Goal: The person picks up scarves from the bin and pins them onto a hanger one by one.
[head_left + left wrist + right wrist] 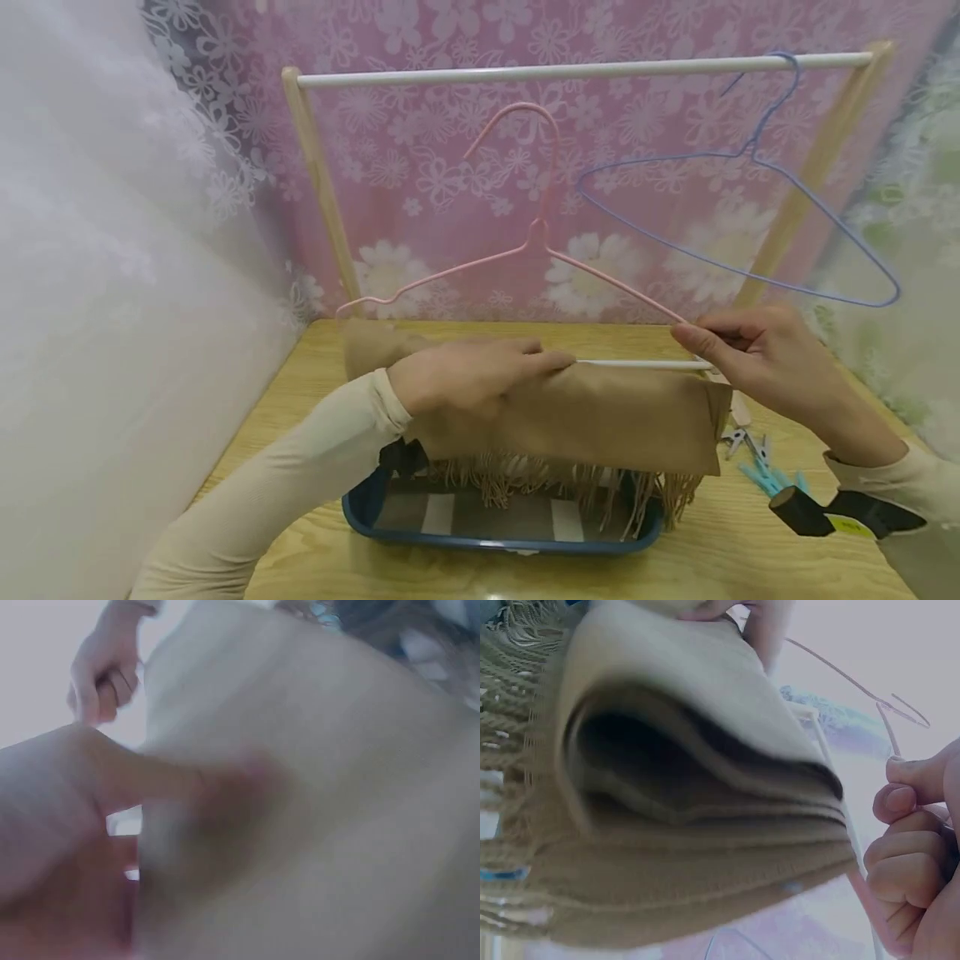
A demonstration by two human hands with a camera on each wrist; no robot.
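Firstly, backdrop [450, 192]: pink fabric, wht. flower print, behind all else.
Worktop [300, 375]: lt. wood grain; carries rack, tub & pegs.
Rack [318, 175]: wood uprights at rear, wht. rod [525, 73] across top.
Sleeves [300, 458]: cream, 1 per arm.
Brown cloth [600, 417]: folded, several layers seen at its R end in R-wrist view; held up over tub, below pink hanger's arms; fringe hangs from lower edge. Wht. bar [645, 365] shows along top edge, R half; can't tell what it belongs to.
Blue tub [502, 543]: under cloth, pale strips inside, rear part hidden.
Pink hanger [537, 243]: wire, hook up, approx. level, in front of rod & apart from it; L end just beside cloth's L end.
Blue hanger [750, 148]: wire, hooked on rod nr. R end, hanging tilted.
L hand [480, 371]: across cloth's top; grip closed on cloth, thumb on its face, fingers over edge; L-wrist view blurred.
R hand [765, 367]: grip closed, thumb & forefinger pinching pink hanger's R end, other fingers curled; cloth's R corner just beside.
Wrist straps [877, 510]: blk., 1 per wrist, L one mostly hidden.
Pegs [765, 479]: teal & grey, loose group, R of tub.
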